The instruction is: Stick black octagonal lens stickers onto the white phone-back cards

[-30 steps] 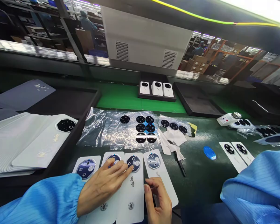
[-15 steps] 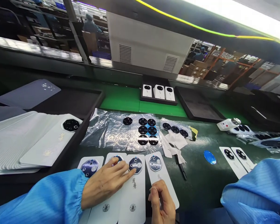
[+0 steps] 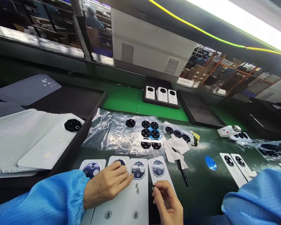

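Observation:
Several white phone back covers (image 3: 139, 203) lie side by side in front of me, each with a dark octagonal camera lens plate near its top. My left hand (image 3: 109, 184) rests over the second cover from the left, partly hiding its lens plate; the fingers are bent but apart, with nothing seen in them. Its fingertips reach the edge of the third cover's lens plate (image 3: 138, 170). Above the rightmost cover (image 3: 170, 176), my right hand (image 3: 166, 201) pinches thumb against index finger. Whatever is between those tips is too small to make out.
A stack of white covers (image 3: 44, 147) fills a black tray at left. Behind the row lie black lens plates (image 3: 145, 133) on clear film, white scraps (image 3: 178, 145), a black pen-like tool (image 3: 184, 176) and a blue disc (image 3: 211, 163). Another person's blue sleeve (image 3: 257, 197) is at right.
My left fingers have drawn back off the third cover's lens plate and closer together. My right hand has shifted slightly right, still pinched. The whole view has tilted a little.

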A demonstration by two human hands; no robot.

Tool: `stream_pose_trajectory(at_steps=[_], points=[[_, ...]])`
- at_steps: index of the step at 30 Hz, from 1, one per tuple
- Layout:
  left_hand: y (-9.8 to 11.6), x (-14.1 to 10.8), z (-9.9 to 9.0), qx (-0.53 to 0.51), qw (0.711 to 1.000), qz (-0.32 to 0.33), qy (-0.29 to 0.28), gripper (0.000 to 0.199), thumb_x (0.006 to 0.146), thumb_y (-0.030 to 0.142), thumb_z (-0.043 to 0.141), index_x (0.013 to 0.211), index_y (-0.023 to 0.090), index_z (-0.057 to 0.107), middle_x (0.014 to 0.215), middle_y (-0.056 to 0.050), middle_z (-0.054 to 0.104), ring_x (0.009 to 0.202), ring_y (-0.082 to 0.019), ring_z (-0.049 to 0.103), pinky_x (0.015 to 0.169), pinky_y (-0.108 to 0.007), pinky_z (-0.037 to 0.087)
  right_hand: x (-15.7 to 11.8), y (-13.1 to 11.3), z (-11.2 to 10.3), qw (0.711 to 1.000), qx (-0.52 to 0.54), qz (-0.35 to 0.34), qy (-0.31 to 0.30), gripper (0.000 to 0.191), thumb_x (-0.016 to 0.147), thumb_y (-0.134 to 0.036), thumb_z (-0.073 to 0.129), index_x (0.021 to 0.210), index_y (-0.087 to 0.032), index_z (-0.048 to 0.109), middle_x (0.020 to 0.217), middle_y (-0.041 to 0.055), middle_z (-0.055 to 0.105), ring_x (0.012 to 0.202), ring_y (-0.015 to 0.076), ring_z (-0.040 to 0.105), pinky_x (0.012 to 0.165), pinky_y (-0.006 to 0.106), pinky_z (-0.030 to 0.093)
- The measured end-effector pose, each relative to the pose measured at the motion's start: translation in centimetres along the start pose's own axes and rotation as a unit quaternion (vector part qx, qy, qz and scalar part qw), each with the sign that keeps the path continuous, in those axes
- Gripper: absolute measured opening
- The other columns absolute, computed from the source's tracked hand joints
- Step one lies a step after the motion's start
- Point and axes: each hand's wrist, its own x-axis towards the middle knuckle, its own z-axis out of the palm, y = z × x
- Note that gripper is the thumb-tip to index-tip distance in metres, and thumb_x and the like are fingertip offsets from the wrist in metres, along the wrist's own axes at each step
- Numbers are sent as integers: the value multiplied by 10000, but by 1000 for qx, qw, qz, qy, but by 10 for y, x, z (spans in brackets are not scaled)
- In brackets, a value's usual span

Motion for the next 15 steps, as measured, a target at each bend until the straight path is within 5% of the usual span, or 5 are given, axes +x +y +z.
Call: stream_pose_trajectory(at_steps=[3, 8, 15], points=[[1, 2, 3, -10, 1000, 5, 4, 263, 957, 27, 344, 945, 82, 601, 610, 14, 556, 576, -136, 475, 623, -310, 371, 10, -7, -3, 999, -32, -18, -39, 238, 861, -405, 605, 729, -225, 687, 624, -9, 590, 557, 129, 550, 541, 220, 476], [3, 2, 8, -7, 1000, -4, -2, 234, 921, 4, 387, 956, 91, 601, 602, 19, 546, 572, -140, 455, 600, -319, 369, 27, -5, -7, 986, -89, -96, -102, 114, 848, -289, 626, 845, -227, 722, 786, 31, 685, 688, 165, 650, 597, 219, 541], [0, 2, 9, -38, 999, -31, -15, 289, 935, -6, 335, 955, 101, 603, 597, 18, 538, 572, -138, 435, 596, -317, 357, 36, -6, 1, 979, -121, -105, -125, 88, 856, -228, 599, 802, -222, 669, 741, 2, 651, 655, 138, 621, 580, 193, 515]])
